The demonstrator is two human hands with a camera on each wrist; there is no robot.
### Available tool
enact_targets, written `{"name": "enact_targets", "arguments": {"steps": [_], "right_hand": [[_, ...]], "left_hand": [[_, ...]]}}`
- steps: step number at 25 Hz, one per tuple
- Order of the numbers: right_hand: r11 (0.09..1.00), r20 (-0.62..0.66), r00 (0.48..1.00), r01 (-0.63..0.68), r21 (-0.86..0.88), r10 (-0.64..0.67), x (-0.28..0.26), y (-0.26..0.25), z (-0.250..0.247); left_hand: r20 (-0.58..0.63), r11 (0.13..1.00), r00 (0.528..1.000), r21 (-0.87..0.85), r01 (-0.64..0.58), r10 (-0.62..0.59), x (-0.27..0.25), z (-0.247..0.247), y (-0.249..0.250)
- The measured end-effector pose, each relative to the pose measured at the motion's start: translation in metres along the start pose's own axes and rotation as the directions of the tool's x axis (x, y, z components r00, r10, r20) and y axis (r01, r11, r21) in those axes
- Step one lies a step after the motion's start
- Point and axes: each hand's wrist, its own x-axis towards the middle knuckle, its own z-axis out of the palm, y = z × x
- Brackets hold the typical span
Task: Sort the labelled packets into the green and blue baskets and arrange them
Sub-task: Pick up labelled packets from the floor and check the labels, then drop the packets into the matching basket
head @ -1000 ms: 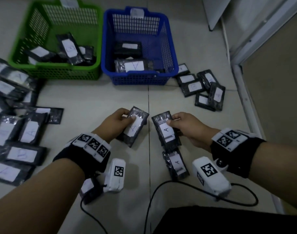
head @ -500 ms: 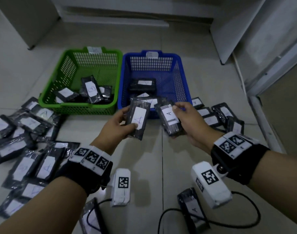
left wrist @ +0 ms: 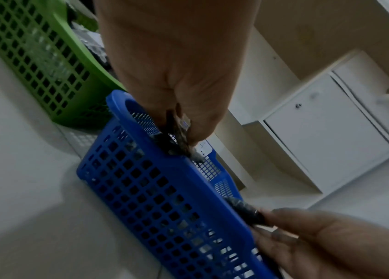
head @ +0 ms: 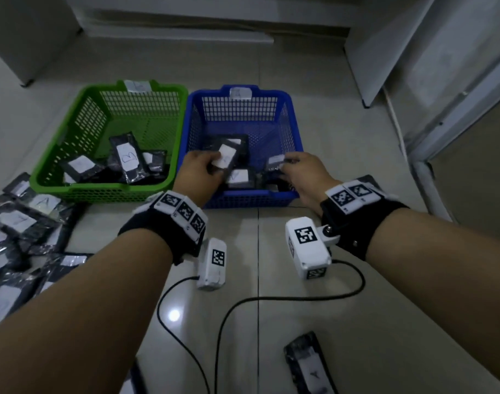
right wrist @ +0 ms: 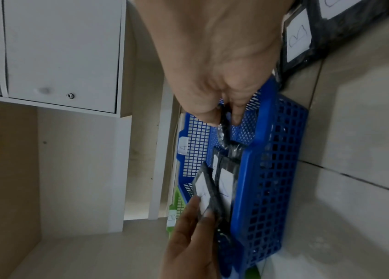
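Black plastic labelled packets point(head: 224, 159), one pinched in each hand point(head: 199, 172) point(head: 305, 173), had moved from floor level into the blue mesh basket point(head: 244, 199), unreleased.

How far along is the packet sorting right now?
Early to midway. Done: a few packets lie in the green basket and the blue basket. In hand: the left hand and right hand each hold a packet over the blue basket. Left: the pile on the floor, one packet by the cables, and arranging.
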Motion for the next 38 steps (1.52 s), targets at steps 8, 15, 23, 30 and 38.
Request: {"name": "enact_targets", "arguments": {"steps": [8, 15, 23, 30, 38], "right_hand": [[0.912, 0.008, 0.992, 0.116, -0.394, -0.123, -0.122, 0.073, -0.053], [0.691, 0.166, 0.935, -0.104, -0.716, 0.312, -0.237, 0.143, -0.061], [0.677, 0.408, 0.857, 0.098, -0.729, 0.314, -0.199, 0.098, 0.015], [0.825, 0.538, 0.817, 0.149, -0.545, 0.207, -0.180, 0.067, 0.115], [0.896, 0.579, 0.773, 0.033, -0.443, 0.258, -0.180, 0.071, 0.141]], "left_hand": [[-0.030, 0.933, 0.935, -0.061, -0.354, 0.353, -0.080, 0.031, 0.025], [0.292, 0.934, 0.888, -0.068, -0.350, 0.354, -0.171, 0.035, -0.002], [0.313, 0.986, 0.936, -0.093, -0.139, 0.162, -0.209, -0.024, -0.076], [0.660, 0.969, 0.745, 0.110, -0.220, 0.094, -0.254, -0.067, -0.147], [0.618, 0.988, 0.782, 0.151, -0.015, -0.082, -0.260, -0.077, -0.172]]}}
